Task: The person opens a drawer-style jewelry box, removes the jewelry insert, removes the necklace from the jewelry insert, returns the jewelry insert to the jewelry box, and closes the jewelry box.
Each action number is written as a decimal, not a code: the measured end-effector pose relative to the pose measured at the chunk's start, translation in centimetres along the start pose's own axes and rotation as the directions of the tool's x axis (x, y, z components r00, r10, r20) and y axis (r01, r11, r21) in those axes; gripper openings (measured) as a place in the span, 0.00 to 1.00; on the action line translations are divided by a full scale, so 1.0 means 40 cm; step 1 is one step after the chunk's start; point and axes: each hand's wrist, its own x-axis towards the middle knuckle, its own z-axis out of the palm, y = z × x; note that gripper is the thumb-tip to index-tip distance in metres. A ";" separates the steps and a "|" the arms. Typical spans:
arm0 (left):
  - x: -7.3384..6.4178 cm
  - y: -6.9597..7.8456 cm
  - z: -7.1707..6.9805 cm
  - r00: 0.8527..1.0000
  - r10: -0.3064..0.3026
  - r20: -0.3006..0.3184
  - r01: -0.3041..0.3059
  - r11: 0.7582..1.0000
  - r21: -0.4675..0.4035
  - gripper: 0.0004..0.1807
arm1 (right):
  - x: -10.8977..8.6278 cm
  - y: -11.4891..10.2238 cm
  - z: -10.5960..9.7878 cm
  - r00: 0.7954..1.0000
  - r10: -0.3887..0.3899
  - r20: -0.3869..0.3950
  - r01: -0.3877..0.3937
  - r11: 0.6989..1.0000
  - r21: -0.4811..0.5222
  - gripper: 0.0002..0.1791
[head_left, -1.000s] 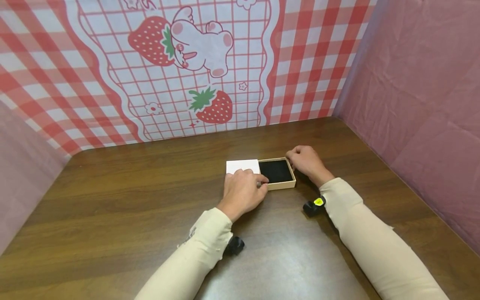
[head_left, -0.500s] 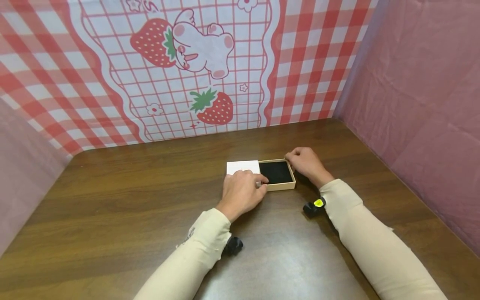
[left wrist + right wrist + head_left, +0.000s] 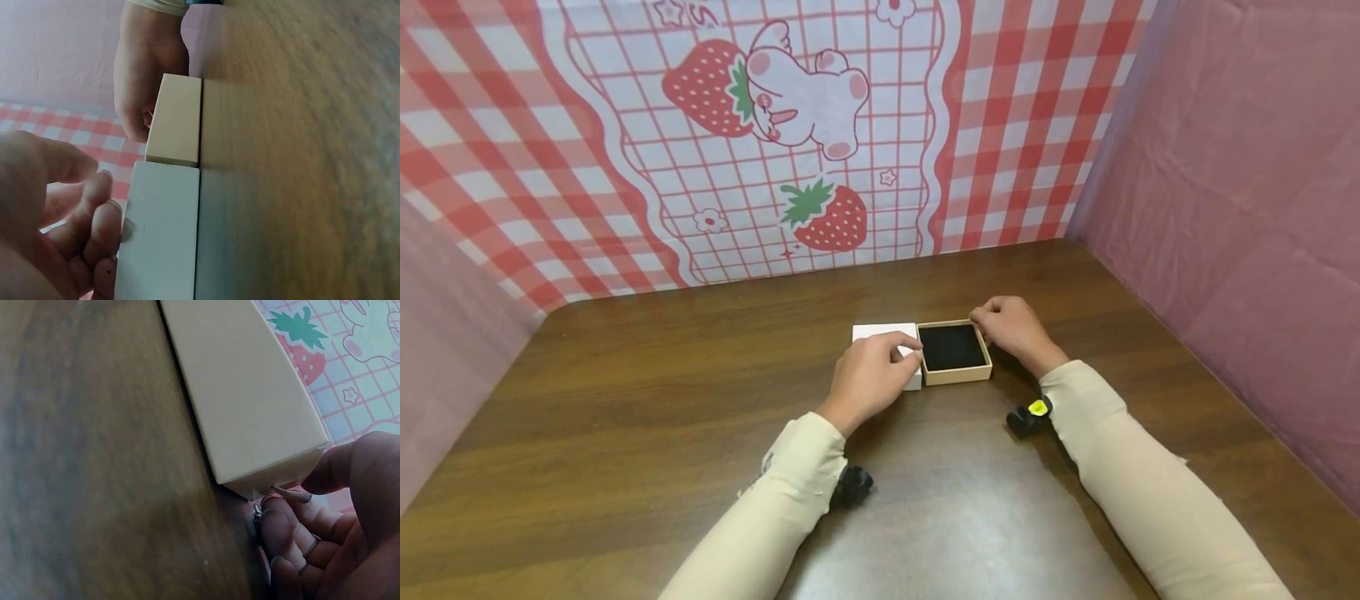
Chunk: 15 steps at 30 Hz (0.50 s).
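Note:
A kraft drawer [image 3: 957,375] with a black pad [image 3: 951,347] inside lies on the table, its left end against a white box sleeve [image 3: 880,328]. My left hand [image 3: 871,375] is over the sleeve with its fingers loosely bent, hiding much of its top. In the left wrist view, those fingertips [image 3: 106,225] are right beside the sleeve's upper edge. At the drawer's far right corner, my right hand [image 3: 1011,327] holds the end wall, thumb at the rim and fingers bent below. A small shiny metal piece [image 3: 257,514] shows by those fingers.
The brown wooden table [image 3: 662,400] extends all around the box. Behind it hangs a red-and-white checked cloth [image 3: 1015,125] with strawberries, and a pink cloth [image 3: 1240,208] hangs at the right. Black wrist cameras [image 3: 853,486] are strapped under both sleeves.
My left hand has shifted left, off the seam between sleeve and drawer, and its fingers have come away from the front edge. The drawer's left rim now shows. My right hand has hardly moved.

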 end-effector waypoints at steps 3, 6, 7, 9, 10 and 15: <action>0.000 -0.001 -0.004 1.000 0.000 -0.023 -0.001 0.999 -0.046 0.10 | -0.001 -0.001 -0.003 1.000 0.000 -0.003 0.000 1.000 0.003 0.15; 0.002 -0.006 -0.011 0.999 0.011 -0.032 -0.014 0.996 -0.088 0.10 | -0.002 -0.003 -0.005 1.000 0.004 -0.002 -0.004 1.000 0.005 0.15; 0.003 -0.010 -0.015 0.999 0.018 -0.032 -0.021 0.995 -0.100 0.11 | -0.002 -0.003 -0.006 1.000 0.005 -0.002 -0.005 1.000 0.005 0.15; 0.005 -0.019 -0.024 0.999 0.030 -0.029 -0.033 0.993 -0.109 0.11 | -0.002 -0.004 -0.006 1.000 0.006 -0.004 -0.006 1.000 0.003 0.15; 0.006 -0.024 -0.028 0.999 0.034 -0.026 -0.036 0.994 -0.104 0.12 | -0.001 -0.005 -0.006 1.000 0.005 -0.006 -0.005 1.000 0.002 0.15; 0.009 -0.048 -0.045 1.000 0.019 -0.022 -0.020 0.999 -0.042 0.12 | 0.000 -0.003 -0.004 1.000 0.004 -0.003 -0.004 1.000 -0.003 0.14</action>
